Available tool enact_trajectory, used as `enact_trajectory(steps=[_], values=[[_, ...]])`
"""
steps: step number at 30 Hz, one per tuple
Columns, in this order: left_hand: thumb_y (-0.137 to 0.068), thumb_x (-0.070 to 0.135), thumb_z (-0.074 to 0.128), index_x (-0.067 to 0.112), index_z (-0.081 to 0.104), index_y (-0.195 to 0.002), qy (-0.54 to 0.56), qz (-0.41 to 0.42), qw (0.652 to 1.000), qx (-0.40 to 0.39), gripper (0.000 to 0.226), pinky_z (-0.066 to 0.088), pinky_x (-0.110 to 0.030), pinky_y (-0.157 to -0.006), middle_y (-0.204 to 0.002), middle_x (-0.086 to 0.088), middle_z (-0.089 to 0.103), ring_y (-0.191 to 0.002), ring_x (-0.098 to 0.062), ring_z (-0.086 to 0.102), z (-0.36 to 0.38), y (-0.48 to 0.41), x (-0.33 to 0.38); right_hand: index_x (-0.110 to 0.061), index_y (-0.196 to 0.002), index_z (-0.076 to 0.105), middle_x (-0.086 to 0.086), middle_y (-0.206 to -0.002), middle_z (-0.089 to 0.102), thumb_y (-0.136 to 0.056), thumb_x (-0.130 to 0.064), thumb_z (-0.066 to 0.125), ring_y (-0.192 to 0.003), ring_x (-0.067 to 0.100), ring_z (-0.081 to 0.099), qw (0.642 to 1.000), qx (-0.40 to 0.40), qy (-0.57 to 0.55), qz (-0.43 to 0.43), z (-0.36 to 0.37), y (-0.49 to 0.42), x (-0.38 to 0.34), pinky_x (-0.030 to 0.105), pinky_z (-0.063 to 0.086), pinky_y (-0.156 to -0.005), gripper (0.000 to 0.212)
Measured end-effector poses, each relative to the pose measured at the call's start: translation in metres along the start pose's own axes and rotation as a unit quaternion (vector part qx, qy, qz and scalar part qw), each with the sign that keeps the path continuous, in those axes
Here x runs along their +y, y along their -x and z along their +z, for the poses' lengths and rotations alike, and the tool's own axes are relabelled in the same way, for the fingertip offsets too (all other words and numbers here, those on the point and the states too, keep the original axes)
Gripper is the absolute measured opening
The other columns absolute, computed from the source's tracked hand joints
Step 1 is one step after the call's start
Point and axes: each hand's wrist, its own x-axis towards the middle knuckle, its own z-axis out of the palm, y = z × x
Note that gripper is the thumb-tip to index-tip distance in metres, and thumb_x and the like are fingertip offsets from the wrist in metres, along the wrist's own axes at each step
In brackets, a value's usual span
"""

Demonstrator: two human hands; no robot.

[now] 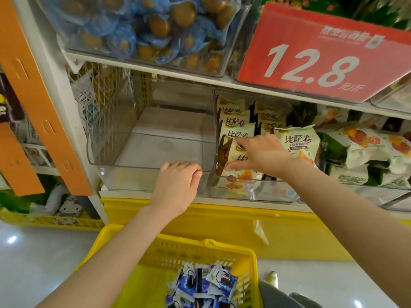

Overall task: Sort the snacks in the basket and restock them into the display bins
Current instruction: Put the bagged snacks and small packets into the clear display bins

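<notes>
A clear display bin [124,138] on the middle shelf holds nothing. My left hand [178,185] grips its front rim, fingers curled over the edge. Right of it, a second clear bin [278,194] is packed with cream-and-brown snack packets [238,121]. My right hand [258,152] reaches into that bin and holds one packet [235,152] between thumb and fingers. Below, a yellow basket [200,250] on the floor contains several blue-and-white snack packets [204,287].
A top-shelf bin [155,30] holds blue-wrapped brown snacks. A red price sign [322,52] hangs at upper right. Green-and-white packets [367,152] fill the bin at right. An orange post [40,107] stands left; a yellow base panel [222,223] runs under the shelf.
</notes>
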Motion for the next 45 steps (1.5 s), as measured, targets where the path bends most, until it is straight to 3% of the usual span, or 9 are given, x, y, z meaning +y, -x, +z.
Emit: enact_trajectory(steps=[3, 6, 9, 13, 22, 28, 35, 40, 45], values=[[-0.097, 0.029, 0.038, 0.024, 0.053, -0.118, 0.065, -0.016, 0.998, 0.0, 0.026, 0.037, -0.025, -0.091, -0.118, 0.007, 0.059, -0.105, -0.008, 0.054, -0.01, -0.003, 0.012, -0.025, -0.138, 0.04, -0.017, -0.069, 0.053, -0.068, -0.078, 0.04, -0.058, 0.002, 0.044, 0.988, -0.007, -0.157, 0.002, -0.001, 0.017, 0.009, 0.02, 0.032, -0.056, 0.088], [-0.096, 0.028, 0.042, 0.022, 0.049, -0.122, 0.106, 0.019, 0.993, 0.056, 0.027, 0.031, -0.014, -0.088, -0.122, 0.007, 0.051, -0.104, 0.003, 0.04, -0.018, -0.009, 0.035, -0.029, -0.134, 0.044, -0.01, -0.115, 0.063, -0.081, -0.067, 0.03, -0.098, 0.007, 0.058, 0.938, 0.065, -0.337, 0.047, -0.003, 0.037, 0.029, 0.021, 0.04, -0.077, 0.067], [-0.095, 0.021, 0.045, 0.018, 0.048, -0.125, 0.119, 0.097, 0.983, 0.1, 0.03, 0.027, -0.014, -0.094, -0.125, 0.004, 0.049, -0.111, -0.001, 0.041, -0.021, -0.02, 0.065, -0.018, -0.136, 0.043, 0.006, -0.132, 0.053, -0.097, -0.04, 0.032, -0.121, 0.022, 0.047, 0.95, 0.131, -0.256, 0.125, -0.001, 0.046, 0.065, 0.03, 0.035, -0.097, 0.046], [-0.098, 0.028, 0.035, 0.02, 0.037, -0.139, 0.034, 0.178, 0.983, 0.033, 0.041, 0.009, -0.025, -0.111, -0.141, 0.003, 0.042, -0.133, -0.011, 0.032, -0.009, -0.039, 0.094, -0.014, -0.145, 0.026, 0.01, -0.146, 0.037, -0.099, -0.039, 0.034, -0.135, 0.026, 0.03, 0.966, 0.002, -0.162, 0.204, 0.003, 0.048, 0.093, 0.038, 0.026, -0.109, 0.053], [-0.093, 0.034, 0.049, 0.026, 0.037, -0.137, 0.104, 0.095, 0.99, -0.02, 0.046, 0.01, -0.027, -0.111, -0.143, 0.007, 0.039, -0.135, -0.011, 0.026, -0.013, -0.059, 0.103, -0.013, -0.096, 0.073, 0.003, -0.094, 0.069, -0.086, -0.034, 0.063, -0.092, 0.025, 0.059, 0.949, 0.237, -0.164, 0.131, -0.033, 0.091, 0.091, 0.035, 0.038, -0.085, 0.026], [-0.06, 0.047, 0.078, 0.059, 0.038, -0.105, 0.48, 0.012, 0.866, -0.141, 0.062, 0.051, -0.011, -0.072, -0.112, 0.028, 0.053, -0.098, 0.014, 0.054, -0.031, -0.029, 0.137, -0.009, -0.081, 0.073, -0.005, -0.071, 0.06, -0.083, -0.026, 0.064, -0.064, 0.01, 0.054, 0.889, 0.363, -0.277, 0.045, -0.053, 0.139, 0.06, 0.028, 0.047, -0.055, 0.019], [-0.052, 0.039, 0.085, 0.048, 0.043, -0.094, 0.427, -0.058, 0.887, -0.165, 0.06, 0.044, -0.002, -0.057, -0.092, 0.026, 0.06, -0.079, 0.021, 0.056, -0.016, -0.007, 0.115, -0.02, -0.084, 0.074, -0.012, -0.074, 0.062, -0.085, -0.032, 0.064, -0.068, 0.002, 0.057, 0.904, 0.244, -0.351, 0.018, -0.042, 0.139, 0.033, 0.023, 0.049, -0.06, 0.016], [-0.055, 0.028, 0.086, 0.034, 0.049, -0.103, 0.419, -0.109, 0.894, -0.118, 0.06, 0.058, -0.029, -0.069, -0.099, 0.014, 0.066, -0.086, -0.003, 0.066, -0.027, -0.003, 0.084, -0.022, -0.106, 0.065, -0.011, -0.099, 0.066, -0.092, -0.029, 0.054, -0.089, -0.008, 0.058, 0.894, 0.147, -0.402, 0.135, -0.018, 0.095, 0.064, 0.004, 0.04, -0.074, 0.019], [-0.056, 0.024, 0.086, 0.039, 0.048, -0.097, 0.443, -0.119, 0.884, -0.095, 0.058, 0.054, -0.019, -0.056, -0.094, 0.016, 0.065, -0.081, 0.003, 0.065, -0.039, -0.002, 0.069, -0.02, -0.14, 0.038, 0.003, -0.142, 0.042, -0.08, -0.031, 0.072, -0.129, 0.021, 0.041, 0.934, -0.094, -0.301, 0.168, 0.025, 0.047, 0.093, 0.03, 0.036, -0.103, 0.07]])
